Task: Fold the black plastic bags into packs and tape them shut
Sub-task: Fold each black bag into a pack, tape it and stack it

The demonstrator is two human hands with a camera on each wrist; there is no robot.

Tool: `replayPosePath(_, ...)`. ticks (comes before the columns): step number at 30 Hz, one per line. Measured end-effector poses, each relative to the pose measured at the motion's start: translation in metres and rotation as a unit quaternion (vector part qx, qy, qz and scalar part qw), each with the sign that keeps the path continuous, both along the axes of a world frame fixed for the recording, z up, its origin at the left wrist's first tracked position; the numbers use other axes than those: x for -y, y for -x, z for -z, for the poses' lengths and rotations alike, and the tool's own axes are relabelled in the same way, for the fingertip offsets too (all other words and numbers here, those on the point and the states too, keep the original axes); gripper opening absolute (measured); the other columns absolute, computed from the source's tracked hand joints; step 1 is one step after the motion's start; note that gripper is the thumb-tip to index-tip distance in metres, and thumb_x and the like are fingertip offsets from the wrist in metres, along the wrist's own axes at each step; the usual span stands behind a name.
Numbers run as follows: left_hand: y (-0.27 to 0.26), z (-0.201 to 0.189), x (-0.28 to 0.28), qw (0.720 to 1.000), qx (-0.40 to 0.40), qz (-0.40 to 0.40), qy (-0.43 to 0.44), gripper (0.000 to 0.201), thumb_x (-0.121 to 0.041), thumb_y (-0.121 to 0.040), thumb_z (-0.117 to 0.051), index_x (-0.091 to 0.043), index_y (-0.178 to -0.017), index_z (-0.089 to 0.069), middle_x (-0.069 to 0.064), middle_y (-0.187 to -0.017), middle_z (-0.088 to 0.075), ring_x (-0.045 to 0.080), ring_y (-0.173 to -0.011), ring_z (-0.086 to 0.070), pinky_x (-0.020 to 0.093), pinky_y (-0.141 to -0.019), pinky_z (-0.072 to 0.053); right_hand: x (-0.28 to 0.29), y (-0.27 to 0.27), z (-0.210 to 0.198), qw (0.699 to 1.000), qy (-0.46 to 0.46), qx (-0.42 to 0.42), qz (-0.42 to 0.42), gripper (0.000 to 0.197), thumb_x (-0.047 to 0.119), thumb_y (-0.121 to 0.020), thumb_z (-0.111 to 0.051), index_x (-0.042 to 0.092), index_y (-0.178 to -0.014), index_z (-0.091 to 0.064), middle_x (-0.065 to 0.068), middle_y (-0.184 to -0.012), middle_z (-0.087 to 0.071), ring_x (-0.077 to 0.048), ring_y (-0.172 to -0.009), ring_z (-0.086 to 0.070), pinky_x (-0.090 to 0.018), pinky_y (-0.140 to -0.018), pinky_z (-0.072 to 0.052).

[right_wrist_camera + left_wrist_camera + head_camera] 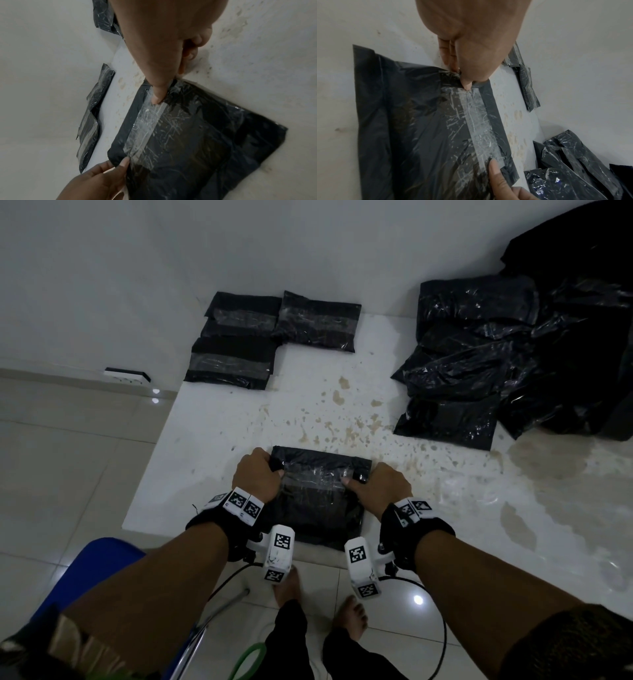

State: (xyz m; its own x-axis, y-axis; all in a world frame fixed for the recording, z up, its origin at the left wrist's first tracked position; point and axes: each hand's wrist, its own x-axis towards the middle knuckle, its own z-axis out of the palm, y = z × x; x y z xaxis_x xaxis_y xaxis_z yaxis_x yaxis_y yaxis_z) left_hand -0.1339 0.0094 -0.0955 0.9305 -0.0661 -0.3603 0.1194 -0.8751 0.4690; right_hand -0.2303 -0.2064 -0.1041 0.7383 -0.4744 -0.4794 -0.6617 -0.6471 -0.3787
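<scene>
Two hands work one folded black pack (320, 494) at the near edge of the white bench (219, 433). The left hand (258, 475) pinches the pack's far-left corner, thumb on the clear tape strip (317, 475); the right hand (378, 486) pinches the far-right corner the same way. To seal well, I'd judge the thumbs should rub outward along the strip, flattening wrinkles and wrapping its ends over the edges while the fold is kept taut. Taped packs (239, 340) lie at the far left; unfolded bags (472, 364) are heaped at the far right. No brand or readable writing shows, only square coded markers on the wrist rigs.
</scene>
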Motion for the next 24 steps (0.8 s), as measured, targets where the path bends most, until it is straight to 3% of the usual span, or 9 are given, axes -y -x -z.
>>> replayPosePath(3, 0.005, -0.006, 0.004, 1.000, -0.007, -0.007, 0.025, 0.030, -0.018, -0.089, -0.066, -0.004, -0.113, -0.054, 0.017, -0.109, -0.065, 0.036, -0.104, -0.060, 0.034, -0.082, -0.044, 0.002, 0.001, 0.002, 1.000, 0.006, -0.008, -0.015, 0.072, 0.069, -0.081, -0.062, 0.009, -0.120, -0.055, -0.012, -0.113, -0.065, -0.030, -0.099, -0.064, -0.031, -0.071, -0.048)
replayPosePath(5, 0.007, -0.012, 0.006, 0.999, -0.013, -0.010, 0.043, 0.029, -0.016, -0.091, -0.063, -0.005, -0.114, -0.050, 0.017, -0.106, -0.066, 0.035, -0.101, -0.061, 0.035, -0.081, -0.045, 0.003, 0.002, 0.002, 1.000, -0.001, -0.005, -0.019, 0.072, 0.068, -0.082, -0.061, 0.009, -0.123, -0.053, -0.013, -0.118, -0.064, -0.031, -0.103, -0.063, -0.034, -0.078, -0.051)
replayPosePath(9, 0.013, -0.027, 0.009, 0.995, -0.032, -0.013, 0.094, 0.052, -0.029, -0.084, -0.075, -0.008, -0.118, -0.041, 0.011, -0.098, -0.066, 0.029, -0.091, -0.063, 0.034, -0.079, -0.048, 0.007, 0.006, -0.005, 1.000, -0.011, 0.001, -0.029, 0.070, 0.067, -0.084, -0.059, 0.009, -0.123, -0.053, -0.013, -0.120, -0.063, -0.031, -0.105, -0.062, -0.034, -0.082, -0.051)
replayPosePath(13, 0.020, -0.039, 0.013, 0.995, -0.028, 0.014, 0.092, 0.056, -0.020, -0.082, -0.075, -0.011, -0.126, -0.040, 0.009, -0.095, -0.065, 0.028, -0.090, -0.064, 0.035, -0.081, -0.050, 0.011, 0.013, -0.012, 0.999, -0.039, 0.001, -0.025, 0.058, 0.058, -0.091, -0.056, 0.008, -0.119, -0.053, -0.012, -0.116, -0.064, -0.029, -0.103, -0.063, -0.030, -0.075, -0.046)
replayPosePath(16, 0.021, -0.050, 0.017, 0.993, -0.014, 0.024, 0.112, 0.045, -0.020, -0.085, -0.072, -0.012, -0.124, -0.051, 0.005, -0.102, -0.063, 0.021, -0.092, -0.059, 0.028, -0.079, -0.044, 0.018, 0.020, -0.018, 0.998, -0.056, 0.021, -0.025, 0.044, 0.055, -0.093, -0.055, 0.011, -0.098, -0.055, -0.010, -0.103, -0.067, -0.024, -0.088, -0.062, -0.028, -0.066, -0.040)
replayPosePath(19, 0.016, -0.064, 0.020, 0.991, 0.006, 0.034, 0.129, 0.040, -0.020, -0.086, -0.071, -0.011, -0.122, -0.055, 0.006, -0.109, -0.064, 0.019, -0.093, -0.058, 0.027, -0.078, -0.042, 0.021, 0.022, -0.027, 0.992, -0.113, 0.047, -0.013, 0.053, 0.064, -0.091, -0.052, 0.013, -0.075, -0.053, -0.007, -0.080, -0.066, -0.024, -0.074, -0.063, -0.032, -0.063, -0.048)
replayPosePath(21, 0.011, -0.078, 0.022, 0.989, 0.016, 0.026, 0.148, 0.038, -0.020, -0.086, -0.072, -0.012, -0.119, -0.056, 0.004, -0.106, -0.063, 0.021, -0.095, -0.060, 0.030, -0.080, -0.046, 0.023, 0.021, -0.033, 0.982, -0.178, 0.065, 0.012, 0.059, 0.068, -0.086, -0.055, 0.009, -0.079, -0.057, -0.011, -0.082, -0.068, -0.029, -0.076, -0.068, -0.040, -0.071, -0.058)
replayPosePath(24, 0.000, -0.096, 0.024, 0.982, 0.027, 0.002, 0.190, 0.035, -0.022, -0.085, -0.074, -0.013, -0.115, -0.056, 0.005, -0.105, -0.064, 0.025, -0.099, -0.063, 0.041, -0.089, -0.052, 0.024, 0.014, -0.041, 0.947, -0.301, 0.090, 0.063, 0.055, 0.060, -0.084, -0.065, 0.006, -0.097, -0.062, -0.007, -0.095, -0.067, -0.030, -0.090, -0.067, -0.049, -0.081, -0.058)
